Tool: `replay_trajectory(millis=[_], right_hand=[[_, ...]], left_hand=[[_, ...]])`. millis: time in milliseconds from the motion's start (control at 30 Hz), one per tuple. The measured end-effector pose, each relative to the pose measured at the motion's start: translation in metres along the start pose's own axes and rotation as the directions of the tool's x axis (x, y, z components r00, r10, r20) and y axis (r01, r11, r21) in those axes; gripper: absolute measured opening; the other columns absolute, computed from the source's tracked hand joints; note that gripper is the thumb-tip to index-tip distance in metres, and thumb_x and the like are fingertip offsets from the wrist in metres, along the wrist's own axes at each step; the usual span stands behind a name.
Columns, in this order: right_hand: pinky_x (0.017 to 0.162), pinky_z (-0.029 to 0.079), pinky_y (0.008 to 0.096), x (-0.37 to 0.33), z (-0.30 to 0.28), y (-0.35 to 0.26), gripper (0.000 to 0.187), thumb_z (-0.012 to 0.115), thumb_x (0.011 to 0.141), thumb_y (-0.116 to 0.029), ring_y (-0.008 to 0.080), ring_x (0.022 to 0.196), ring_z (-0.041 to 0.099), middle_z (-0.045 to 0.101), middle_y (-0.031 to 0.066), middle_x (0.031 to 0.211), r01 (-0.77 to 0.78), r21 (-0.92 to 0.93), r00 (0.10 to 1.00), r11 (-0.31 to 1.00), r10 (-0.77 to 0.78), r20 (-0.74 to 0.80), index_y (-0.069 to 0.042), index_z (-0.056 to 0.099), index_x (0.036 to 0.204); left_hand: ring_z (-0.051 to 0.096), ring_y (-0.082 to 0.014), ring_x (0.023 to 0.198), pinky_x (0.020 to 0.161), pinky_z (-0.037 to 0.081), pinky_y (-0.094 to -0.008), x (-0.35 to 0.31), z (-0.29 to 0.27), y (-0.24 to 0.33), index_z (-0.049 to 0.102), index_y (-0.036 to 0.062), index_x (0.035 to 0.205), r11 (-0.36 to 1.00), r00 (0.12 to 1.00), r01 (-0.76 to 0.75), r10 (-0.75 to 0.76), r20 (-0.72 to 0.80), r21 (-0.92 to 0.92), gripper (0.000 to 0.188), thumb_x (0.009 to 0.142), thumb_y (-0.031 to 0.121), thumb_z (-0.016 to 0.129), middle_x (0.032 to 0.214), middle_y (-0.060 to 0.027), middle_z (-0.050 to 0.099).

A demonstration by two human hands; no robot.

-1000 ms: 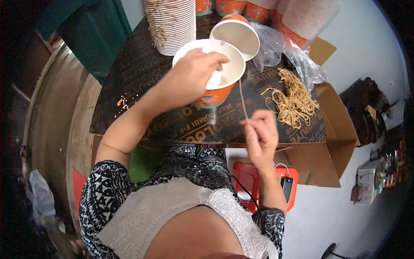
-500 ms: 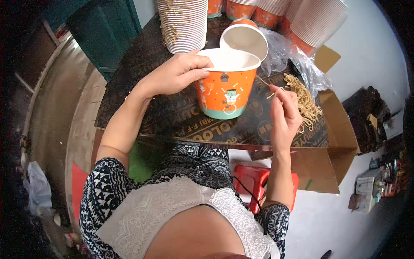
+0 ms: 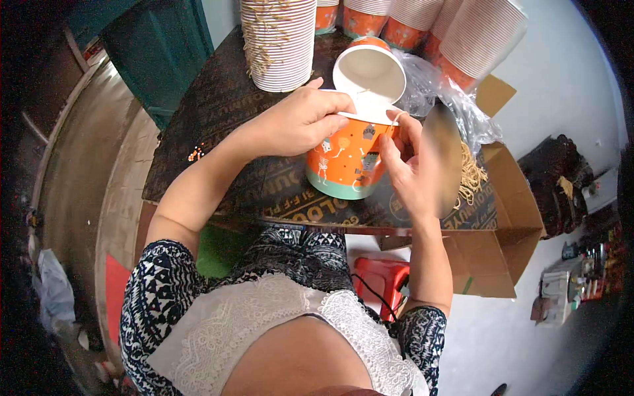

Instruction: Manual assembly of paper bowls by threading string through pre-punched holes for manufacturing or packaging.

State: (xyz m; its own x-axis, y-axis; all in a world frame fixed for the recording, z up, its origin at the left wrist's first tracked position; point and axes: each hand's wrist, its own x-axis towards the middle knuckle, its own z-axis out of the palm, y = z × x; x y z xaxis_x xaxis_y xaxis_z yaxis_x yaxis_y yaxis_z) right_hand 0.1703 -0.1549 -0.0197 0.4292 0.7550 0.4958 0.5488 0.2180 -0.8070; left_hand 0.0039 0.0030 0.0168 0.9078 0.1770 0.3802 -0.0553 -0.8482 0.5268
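Observation:
An orange paper bucket [image 3: 340,162] with cartoon figures, a white rim and a green base stands slightly tilted near the table's front edge. My left hand [image 3: 300,122] is closed over its left rim, with fingers inside and thumb outside. At the right side of the bucket, my right hand [image 3: 413,165] pinches a thin tan cord [image 3: 397,117] by the rim; its fingertips touch the wall. Part of the cord is hidden by the fingers. Just behind, another bucket [image 3: 368,71] lies on its side, its white inside facing me.
A tall stack of nested white-rimmed buckets [image 3: 281,46], with cord ends hanging off it, stands at the back left. More stacks [image 3: 485,39] line the back right beside clear plastic wrap [image 3: 422,79]. Loose cords [image 3: 471,181] lie at right, next to an open cardboard box [image 3: 512,198].
My right hand has moved left and up with the cord, from beside the bucket to its rim. The bucket has turned and shifted slightly toward me, with my left hand still on it.

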Motion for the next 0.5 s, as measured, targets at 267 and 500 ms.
replay_trajectory(millis=[267, 500], right_hand=[[0.064, 0.048, 0.0278, 0.001, -0.003, 0.002, 0.039, 0.071, 0.082, -0.012, 0.0116, 0.067, 0.056, 0.061, 0.0078, 0.079, 0.012, -0.071, 1.000, 0.997, -0.013, -0.018, 0.002, 0.059, 0.117], [0.057, 0.037, 0.0206, -0.004, 0.001, -0.005, 0.041, 0.072, 0.085, -0.010, 0.0042, 0.063, 0.042, 0.047, -0.0049, 0.071, 0.067, -0.220, 0.996, 0.973, -0.077, -0.039, 0.001, 0.057, 0.121]], left_hand=[[0.059, -0.0264, 0.080, 0.104, 0.033, -0.0442, 0.002, 0.006, 0.012, 0.061, 0.0002, 0.103, 0.997, 0.994, -0.073, 0.072, -0.085, -0.008, 0.019, 0.090, 0.007, 0.050, 0.088, -0.0110, 0.064], [0.064, -0.0323, 0.091, 0.113, 0.024, -0.0550, -0.001, 0.015, 0.021, 0.063, 0.0018, 0.106, 0.995, 0.989, -0.081, 0.088, -0.115, 0.059, 0.024, 0.087, 0.003, 0.049, 0.090, -0.0126, 0.066]])
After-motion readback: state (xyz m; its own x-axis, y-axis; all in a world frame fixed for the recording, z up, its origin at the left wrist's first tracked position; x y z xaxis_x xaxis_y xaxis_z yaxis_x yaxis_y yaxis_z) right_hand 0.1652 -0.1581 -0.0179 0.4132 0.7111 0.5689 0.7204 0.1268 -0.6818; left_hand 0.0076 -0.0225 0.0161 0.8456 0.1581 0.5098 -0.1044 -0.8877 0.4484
